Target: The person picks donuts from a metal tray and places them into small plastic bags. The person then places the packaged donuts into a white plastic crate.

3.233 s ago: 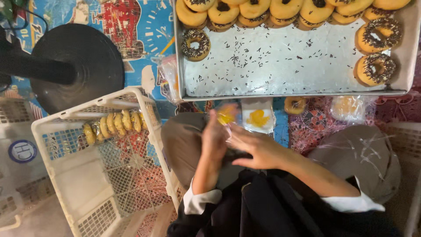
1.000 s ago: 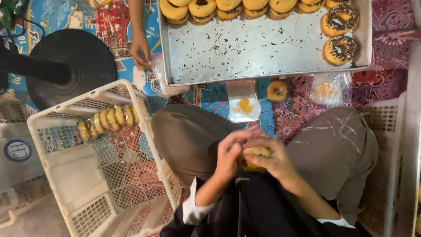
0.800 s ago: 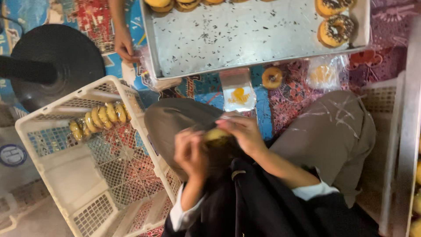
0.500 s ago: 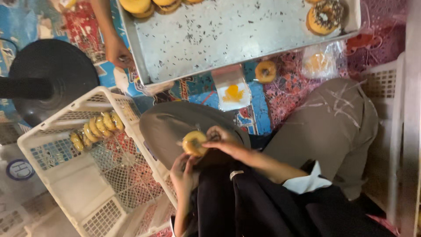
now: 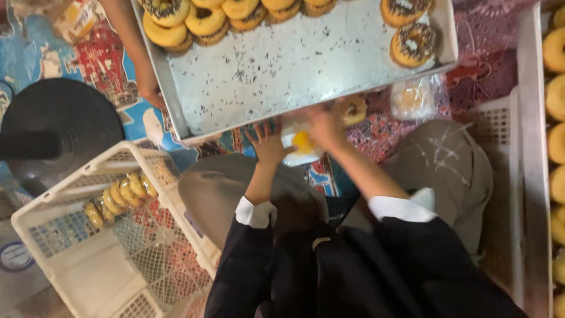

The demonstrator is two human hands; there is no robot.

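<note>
Reaching forward with both arms stretched out, the person's left hand [image 5: 268, 141] lies with fingers spread wide on the patterned mat, while the right hand [image 5: 322, 125] closes over the edge of a clear plastic packet [image 5: 301, 143] with a yellow centre, lying between the two hands. Just right of the right hand lie a loose brown doughnut [image 5: 352, 109] and a clear bag [image 5: 412, 99] holding a pale one. Beyond both hands sits a metal tray [image 5: 294, 70] of yellow and chocolate-topped doughnuts; another person's hand [image 5: 150, 91] grips its left edge, and a white plastic crate [image 5: 112, 235] lies left of the left hand.
</note>
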